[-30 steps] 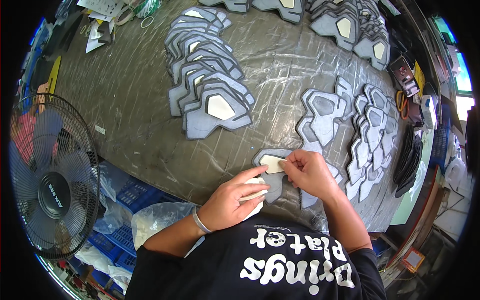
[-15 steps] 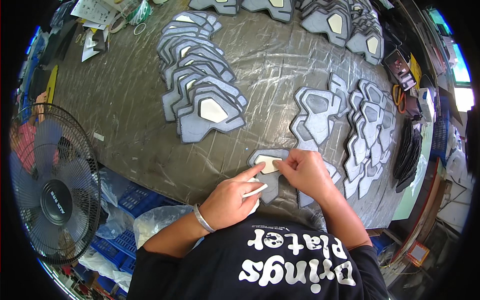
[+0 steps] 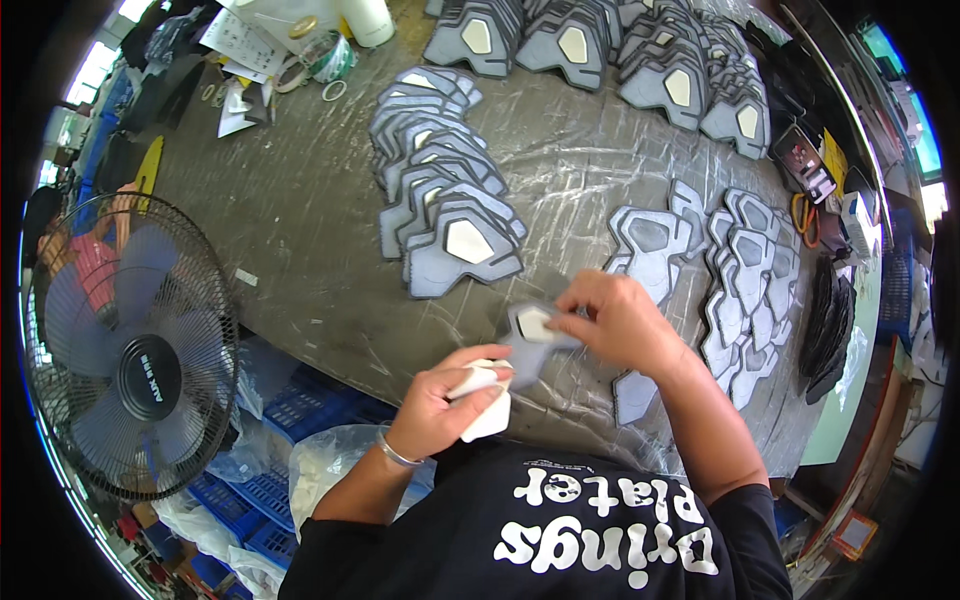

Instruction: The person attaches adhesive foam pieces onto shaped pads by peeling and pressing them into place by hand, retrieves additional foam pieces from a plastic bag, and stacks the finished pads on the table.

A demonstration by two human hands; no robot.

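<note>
Fan: a round wire-caged fan (image 3: 150,378) stands at the left; the pink shape (image 3: 93,270) behind its cage is perhaps clothing.
Below the desk: blue crates (image 3: 300,408) and a clear plastic bag (image 3: 345,455).
Desk: a broad grey-brown desk (image 3: 310,220), its surface creased and shiny toward the right.
Far left corner: papers (image 3: 245,45), a green tape roll (image 3: 330,58) and a white cylinder (image 3: 368,20).
Right border: orange-handled scissors (image 3: 805,220) near a black stack (image 3: 830,330).
Left hand: the left hand (image 3: 438,402) has its fingers closed round loose white pieces (image 3: 487,412), near the desk's front edge.
Right hand: the right hand (image 3: 615,320) pinches the right side of a grey piece (image 3: 525,362) bearing a white patch (image 3: 536,325); this lies between the two hands.
Hard to make out: the grey piece is blurred, so whether it touches the desk cannot be told; fingers cover part of the white pieces; the top edge cuts off the cylinder and the farthest grey stacks (image 3: 665,88).
Counts: one fan, one pair of scissors, two hands; one overlapping row (image 3: 430,275) left of centre; at least four far stacks; two clusters of unpatched pieces (image 3: 748,250) at right.
</note>
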